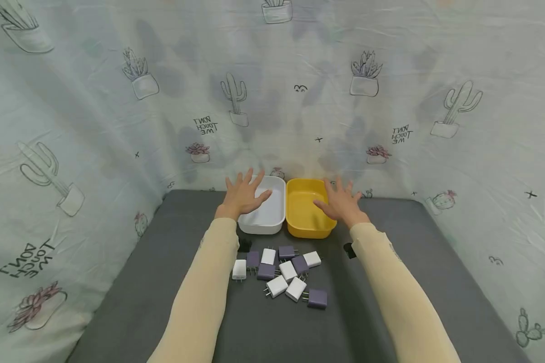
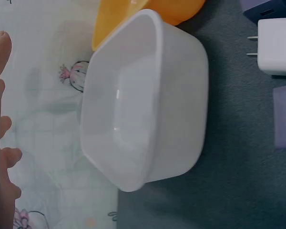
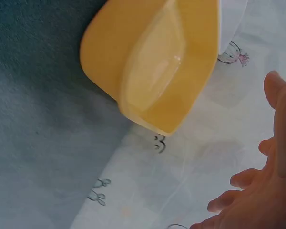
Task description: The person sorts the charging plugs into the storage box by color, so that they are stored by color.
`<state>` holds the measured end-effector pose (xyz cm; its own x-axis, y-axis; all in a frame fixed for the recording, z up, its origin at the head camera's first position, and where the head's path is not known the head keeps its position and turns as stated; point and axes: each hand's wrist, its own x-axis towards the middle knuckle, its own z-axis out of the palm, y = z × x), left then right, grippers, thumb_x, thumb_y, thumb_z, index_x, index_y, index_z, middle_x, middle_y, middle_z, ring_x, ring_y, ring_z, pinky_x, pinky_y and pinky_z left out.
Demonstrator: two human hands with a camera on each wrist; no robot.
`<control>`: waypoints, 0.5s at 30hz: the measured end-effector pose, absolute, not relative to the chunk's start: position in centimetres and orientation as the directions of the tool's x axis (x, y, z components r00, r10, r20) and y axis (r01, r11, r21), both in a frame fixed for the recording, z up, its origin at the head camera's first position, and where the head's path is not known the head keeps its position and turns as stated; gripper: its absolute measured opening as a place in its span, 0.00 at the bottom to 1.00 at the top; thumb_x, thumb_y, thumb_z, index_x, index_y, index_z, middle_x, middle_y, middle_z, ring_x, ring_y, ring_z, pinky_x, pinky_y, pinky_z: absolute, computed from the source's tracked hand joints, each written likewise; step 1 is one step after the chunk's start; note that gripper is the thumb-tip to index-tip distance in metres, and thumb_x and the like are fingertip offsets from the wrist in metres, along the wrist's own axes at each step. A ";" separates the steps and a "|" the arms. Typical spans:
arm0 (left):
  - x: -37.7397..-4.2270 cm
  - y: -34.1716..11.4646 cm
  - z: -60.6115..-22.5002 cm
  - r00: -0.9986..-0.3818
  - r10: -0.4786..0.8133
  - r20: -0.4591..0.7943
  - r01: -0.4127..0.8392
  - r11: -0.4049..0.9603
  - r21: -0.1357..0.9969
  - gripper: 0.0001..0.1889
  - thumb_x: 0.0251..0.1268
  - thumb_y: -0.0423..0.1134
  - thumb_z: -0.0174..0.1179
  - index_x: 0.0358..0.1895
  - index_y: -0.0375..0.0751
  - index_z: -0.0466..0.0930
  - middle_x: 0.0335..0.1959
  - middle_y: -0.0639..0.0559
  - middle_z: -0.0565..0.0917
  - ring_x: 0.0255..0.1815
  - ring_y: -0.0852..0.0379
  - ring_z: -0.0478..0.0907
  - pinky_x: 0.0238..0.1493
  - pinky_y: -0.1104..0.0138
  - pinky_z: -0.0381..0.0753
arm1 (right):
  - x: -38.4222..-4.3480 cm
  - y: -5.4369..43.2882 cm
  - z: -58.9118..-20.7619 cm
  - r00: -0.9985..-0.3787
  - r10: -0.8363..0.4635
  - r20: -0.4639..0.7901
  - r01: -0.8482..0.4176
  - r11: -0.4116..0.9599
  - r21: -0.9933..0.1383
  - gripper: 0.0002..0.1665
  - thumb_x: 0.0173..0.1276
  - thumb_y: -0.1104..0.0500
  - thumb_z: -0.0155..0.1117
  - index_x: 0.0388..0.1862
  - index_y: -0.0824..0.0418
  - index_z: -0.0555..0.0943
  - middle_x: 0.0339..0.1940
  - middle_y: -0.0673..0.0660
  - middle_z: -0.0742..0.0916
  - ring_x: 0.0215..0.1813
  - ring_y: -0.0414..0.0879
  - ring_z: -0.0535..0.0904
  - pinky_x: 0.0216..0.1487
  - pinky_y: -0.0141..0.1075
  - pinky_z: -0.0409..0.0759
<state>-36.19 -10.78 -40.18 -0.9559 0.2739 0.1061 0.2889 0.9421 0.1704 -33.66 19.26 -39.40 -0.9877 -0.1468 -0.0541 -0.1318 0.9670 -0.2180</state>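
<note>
My left hand (image 1: pixel 242 195) is held over the white bin (image 1: pixel 262 222) with its fingers spread, holding nothing. Over the outer side of the yellow bin (image 1: pixel 310 229), my right hand (image 1: pixel 342 202) hovers with spread fingers and nothing in it. Both bins stand side by side, with no contents visible. In the wrist views each hand is apart from its bin. Nearer than the bins lies a loose group of plug-in chargers, some white, like the charger (image 1: pixel 277 286), and some purple, like the charger (image 1: pixel 317 298). Their metal prongs point various ways.
The chargers and bins rest on a dark grey table surface (image 1: pixel 163 282). A pale curtain (image 1: pixel 281 111) printed with potted cacti hangs close behind the bins and along both sides. A dark strap piece shows beneath each forearm near the wrist.
</note>
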 end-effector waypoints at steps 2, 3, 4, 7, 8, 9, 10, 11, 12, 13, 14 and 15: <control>-36.2 -10.7 -40.7 -0.954 0.282 0.102 0.297 0.939 0.175 0.40 0.69 0.73 0.34 0.79 0.62 0.42 0.81 0.44 0.45 0.78 0.31 0.46 0.70 0.28 0.39 | -33.5 19.6 -40.0 -0.988 -0.146 -0.052 -0.130 0.963 -0.237 0.50 0.73 0.35 0.49 0.81 0.54 0.40 0.80 0.70 0.40 0.75 0.79 0.31 0.65 0.79 0.40; -36.2 -10.6 -41.0 -0.953 0.285 0.099 0.299 0.938 0.177 0.40 0.69 0.73 0.34 0.79 0.61 0.43 0.81 0.44 0.46 0.78 0.31 0.46 0.70 0.28 0.40 | -33.4 19.7 -40.2 -0.988 -0.146 -0.051 -0.129 0.961 -0.243 0.50 0.74 0.36 0.49 0.81 0.54 0.39 0.80 0.70 0.40 0.75 0.80 0.32 0.65 0.79 0.41; -36.2 -10.6 -41.3 -0.953 0.287 0.097 0.301 0.936 0.181 0.40 0.69 0.72 0.34 0.79 0.61 0.43 0.81 0.43 0.47 0.78 0.31 0.47 0.70 0.28 0.41 | -33.3 19.8 -40.5 -0.988 -0.145 -0.049 -0.129 0.960 -0.247 0.50 0.74 0.36 0.49 0.81 0.54 0.39 0.80 0.70 0.40 0.75 0.79 0.33 0.65 0.79 0.42; -36.1 -10.8 -42.0 -0.956 0.281 0.086 0.293 0.934 0.205 0.40 0.70 0.71 0.35 0.79 0.60 0.44 0.80 0.43 0.47 0.78 0.31 0.47 0.70 0.29 0.41 | -33.2 19.8 -41.4 -0.987 -0.154 -0.042 -0.139 0.957 -0.253 0.49 0.74 0.37 0.49 0.81 0.54 0.40 0.80 0.71 0.41 0.76 0.79 0.36 0.67 0.77 0.45; -36.0 -10.9 -42.3 -0.958 0.274 0.084 0.286 0.934 0.213 0.39 0.70 0.71 0.35 0.79 0.60 0.44 0.80 0.42 0.47 0.78 0.31 0.46 0.70 0.29 0.41 | -33.2 19.8 -41.6 -0.986 -0.159 -0.040 -0.144 0.955 -0.258 0.49 0.74 0.37 0.49 0.81 0.54 0.40 0.80 0.71 0.42 0.76 0.79 0.37 0.67 0.76 0.45; -36.0 -11.1 -42.5 -0.960 0.266 0.085 0.279 0.935 0.221 0.39 0.70 0.71 0.36 0.79 0.59 0.44 0.80 0.42 0.48 0.78 0.31 0.46 0.70 0.28 0.40 | -33.2 19.7 -41.8 -0.986 -0.164 -0.039 -0.148 0.954 -0.260 0.49 0.74 0.37 0.49 0.81 0.54 0.40 0.80 0.71 0.42 0.76 0.78 0.37 0.68 0.76 0.45; -35.9 -11.2 -42.8 -0.962 0.259 0.087 0.273 0.935 0.228 0.39 0.70 0.70 0.37 0.79 0.58 0.45 0.80 0.42 0.48 0.78 0.31 0.46 0.70 0.28 0.40 | -33.2 19.7 -42.1 -0.985 -0.169 -0.037 -0.154 0.952 -0.264 0.49 0.75 0.37 0.49 0.81 0.54 0.40 0.80 0.71 0.43 0.76 0.77 0.38 0.69 0.75 0.46; -35.9 -11.3 -43.1 -0.964 0.252 0.089 0.266 0.934 0.237 0.39 0.70 0.70 0.38 0.79 0.58 0.45 0.80 0.41 0.48 0.78 0.31 0.46 0.69 0.27 0.40 | -33.2 19.7 -42.2 -0.984 -0.176 -0.035 -0.160 0.950 -0.269 0.49 0.75 0.38 0.49 0.81 0.54 0.40 0.80 0.71 0.43 0.77 0.77 0.38 0.69 0.74 0.46; -35.8 -11.5 -43.4 -0.965 0.245 0.093 0.261 0.933 0.249 0.40 0.70 0.69 0.39 0.79 0.57 0.45 0.80 0.41 0.48 0.78 0.30 0.46 0.69 0.27 0.40 | -33.1 19.7 -42.4 -0.983 -0.182 -0.030 -0.167 0.947 -0.274 0.49 0.75 0.38 0.50 0.81 0.55 0.40 0.80 0.70 0.44 0.77 0.76 0.39 0.70 0.74 0.46; -35.8 -11.5 -43.7 -0.966 0.240 0.099 0.258 0.929 0.265 0.40 0.70 0.70 0.39 0.79 0.57 0.46 0.80 0.40 0.49 0.78 0.30 0.46 0.69 0.27 0.40 | -33.0 19.7 -42.5 -0.982 -0.186 -0.025 -0.172 0.945 -0.280 0.49 0.74 0.38 0.50 0.81 0.56 0.41 0.80 0.70 0.44 0.77 0.76 0.40 0.70 0.73 0.46; -35.7 -11.5 -44.0 -0.966 0.236 0.102 0.256 0.921 0.295 0.40 0.69 0.69 0.41 0.79 0.56 0.46 0.80 0.40 0.49 0.78 0.30 0.45 0.68 0.26 0.40 | -32.8 19.7 -42.7 -0.981 -0.191 -0.021 -0.177 0.941 -0.287 0.48 0.74 0.39 0.51 0.81 0.56 0.42 0.80 0.70 0.45 0.77 0.75 0.41 0.70 0.73 0.46; -35.7 -11.5 -44.3 -0.967 0.233 0.104 0.254 0.912 0.320 0.41 0.69 0.70 0.41 0.79 0.56 0.46 0.80 0.40 0.49 0.78 0.29 0.44 0.68 0.26 0.40 | -32.6 19.7 -42.8 -0.981 -0.196 -0.014 -0.183 0.939 -0.291 0.48 0.74 0.39 0.52 0.81 0.57 0.43 0.80 0.69 0.46 0.77 0.75 0.41 0.70 0.72 0.47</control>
